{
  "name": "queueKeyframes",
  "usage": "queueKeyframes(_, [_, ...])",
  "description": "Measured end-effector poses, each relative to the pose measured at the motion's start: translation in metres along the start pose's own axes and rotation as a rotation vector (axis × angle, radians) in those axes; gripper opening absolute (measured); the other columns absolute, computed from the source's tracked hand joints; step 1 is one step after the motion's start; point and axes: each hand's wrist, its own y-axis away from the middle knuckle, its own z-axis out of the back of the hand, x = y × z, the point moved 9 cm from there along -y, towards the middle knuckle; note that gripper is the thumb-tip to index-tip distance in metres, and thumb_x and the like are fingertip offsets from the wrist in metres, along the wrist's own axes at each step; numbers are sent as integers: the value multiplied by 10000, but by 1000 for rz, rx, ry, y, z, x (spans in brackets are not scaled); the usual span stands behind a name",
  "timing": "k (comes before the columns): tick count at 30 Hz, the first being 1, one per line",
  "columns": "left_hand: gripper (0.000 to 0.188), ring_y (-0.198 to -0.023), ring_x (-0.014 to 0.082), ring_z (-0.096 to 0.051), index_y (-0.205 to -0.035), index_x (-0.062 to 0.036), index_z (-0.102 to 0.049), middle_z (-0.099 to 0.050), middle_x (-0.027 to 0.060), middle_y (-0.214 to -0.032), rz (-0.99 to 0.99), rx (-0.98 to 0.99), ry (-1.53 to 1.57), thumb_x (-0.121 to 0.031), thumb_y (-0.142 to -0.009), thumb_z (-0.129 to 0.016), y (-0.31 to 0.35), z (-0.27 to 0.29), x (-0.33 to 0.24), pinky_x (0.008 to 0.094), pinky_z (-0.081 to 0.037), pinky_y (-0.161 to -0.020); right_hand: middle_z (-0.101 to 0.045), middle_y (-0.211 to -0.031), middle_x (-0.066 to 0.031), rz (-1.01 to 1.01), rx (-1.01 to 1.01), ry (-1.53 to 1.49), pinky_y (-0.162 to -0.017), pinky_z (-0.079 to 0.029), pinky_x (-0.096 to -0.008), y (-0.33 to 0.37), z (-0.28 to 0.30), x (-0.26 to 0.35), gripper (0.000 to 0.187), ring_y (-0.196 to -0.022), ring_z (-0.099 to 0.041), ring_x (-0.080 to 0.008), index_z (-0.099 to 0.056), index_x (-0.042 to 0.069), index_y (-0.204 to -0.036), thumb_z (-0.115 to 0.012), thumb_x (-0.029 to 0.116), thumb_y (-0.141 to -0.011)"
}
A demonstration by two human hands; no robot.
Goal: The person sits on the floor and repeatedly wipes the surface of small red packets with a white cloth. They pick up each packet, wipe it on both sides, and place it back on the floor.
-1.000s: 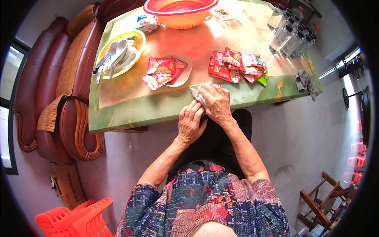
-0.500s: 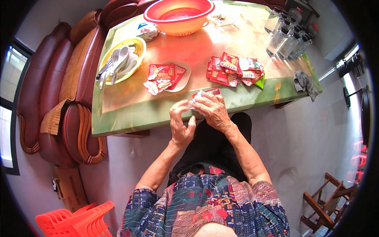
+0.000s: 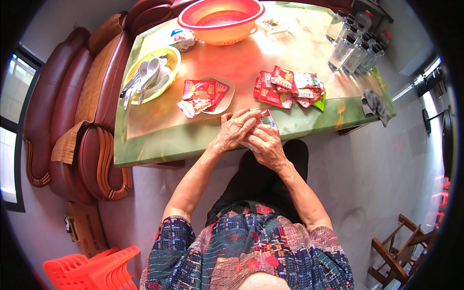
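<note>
At the table's near edge my two hands meet around a red packet [image 3: 267, 118], whose corner sticks out beyond the fingers. My left hand [image 3: 234, 129] is bent over the packet, its fingers closed and partly overlapping the right. My right hand [image 3: 267, 147] is closed around a crumpled white cloth or tissue [image 3: 250, 146], showing below its fingers. Most of the packet is hidden by the hands. Left of them, red packets [image 3: 198, 91] lie on and beside a pale plate [image 3: 228, 98]. A pile of red packets [image 3: 276, 92] lies to the right, with a bright green piece.
Farther back stand a yellow basin of spoons [image 3: 173, 77], a white package [image 3: 182, 39], a large red-orange basin [image 3: 227, 35] and clear bottles with black caps [image 3: 341, 52]. A grey cloth [image 3: 376, 106] hangs over the right edge. A brown sofa [image 3: 72, 106] stands left, red plastic stools [image 3: 96, 268] lower left.
My left hand has come in from the left and closed over the packet. The packet has tilted up from the table, and the white cloth has shifted lower under my right hand.
</note>
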Motion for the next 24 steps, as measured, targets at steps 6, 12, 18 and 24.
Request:
queueKeyframes(6, [441,-1321,206,-440,-1386,-310,-466,-584,-5,-1293,-40,-64,-41,-213,-958,-512,7,-1,-7,492,-225,-1035,-628,-1006,-77,-250,-12,-92,-902,-416,-408,27,13,-32,395,-1015,-551,-292,-650,112,-1016,-692,-1,-640])
queueKeyframes(12, [544,-1264,200,-486,-1394,-163,-441,-585,30,-1292,-43,-165,-120,-124,-878,-607,8,-1,-9,452,-261,-1068,-586,-1158,-109,-461,-129,190,-949,-396,-418,0,13,-70,461,-1100,-505,-300,-596,56,-1165,-670,58,-709])
queueKeyframes(18, [582,-1239,208,-501,-1422,-132,-395,-593,39,-1281,-65,-217,-131,-103,-873,-586,11,-1,-4,453,-261,-1070,-515,-1331,-101,-317,114,228,-1014,-354,-426,-6,2,-60,590,-1267,-423,-288,-544,57,-1287,-708,189,-736])
queueKeyframes(24, [467,-1305,191,-434,-1449,-161,-378,-528,29,-1380,-34,-36,-56,-315,-1011,-322,7,-9,3,441,-160,-1110,-510,-1341,-115,-206,145,384,-1009,-370,-436,22,3,-31,542,-1251,-459,-296,-552,50,-1263,-672,120,-739])
